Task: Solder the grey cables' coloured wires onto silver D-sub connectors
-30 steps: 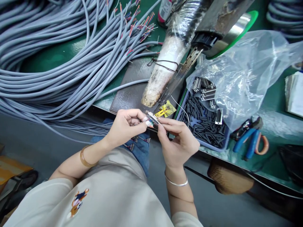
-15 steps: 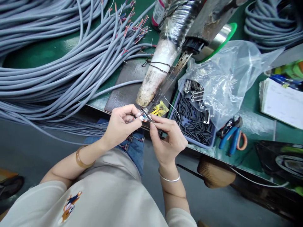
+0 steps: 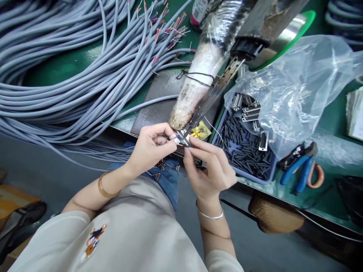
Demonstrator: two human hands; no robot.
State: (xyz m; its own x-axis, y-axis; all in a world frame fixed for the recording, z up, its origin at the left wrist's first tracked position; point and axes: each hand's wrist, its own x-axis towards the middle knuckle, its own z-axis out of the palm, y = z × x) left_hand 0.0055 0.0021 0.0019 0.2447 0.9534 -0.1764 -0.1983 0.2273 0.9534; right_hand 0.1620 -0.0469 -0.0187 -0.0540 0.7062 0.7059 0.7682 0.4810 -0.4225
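My left hand (image 3: 151,147) is closed in a pinch at a small metal pin connector (image 3: 180,133) with fine coloured wires. Opposite it, my right hand (image 3: 211,166) has its thumb and index finger close together at the connector's right side; a small dark piece seems to lie at these fingertips, too small to make out. Just above the connector are the tip of the white wrapped tube (image 3: 184,102) and the dark metal tip of a soldering tool (image 3: 202,104). A yellow sponge (image 3: 202,130) lies beside my right fingertips.
Grey cables (image 3: 85,94) with stripped ends fill the left. A blue bin (image 3: 272,172) of short black tubes and connectors (image 3: 251,112) stands right, partly under a clear bag (image 3: 300,83). Blue-handled pliers (image 3: 300,170) lie beyond it. A solder spool (image 3: 286,41) stands behind.
The view has shifted right-to-left, so the bench things sit further right in the picture. My right fingertips have shifted slightly on the connector; my left hand keeps its pinch.
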